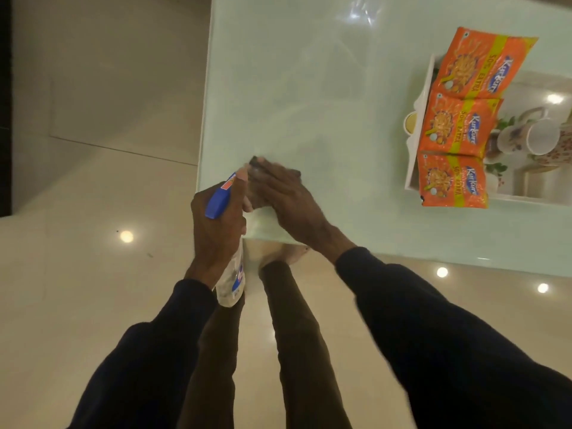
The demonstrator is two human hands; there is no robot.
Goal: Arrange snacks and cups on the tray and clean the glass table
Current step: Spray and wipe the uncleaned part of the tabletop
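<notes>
Head view: left hand [216, 224] grips the sprayer [230, 274]; right hand [288, 199], flat on a cloth [257, 164], should wipe the table [309, 103] in overlapping strokes.

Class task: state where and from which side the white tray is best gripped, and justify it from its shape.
Grip the white tray at the handle cutout in its left end wall, coming from the bare glass table side. The snack packets partly overlap that end, so slip fingers beneath them.

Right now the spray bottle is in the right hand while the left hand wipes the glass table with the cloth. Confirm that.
Not quite: the hands are swapped. The head view shows the left hand gripping the spray bottle while the right hand presses the cloth on the glass table.
</notes>
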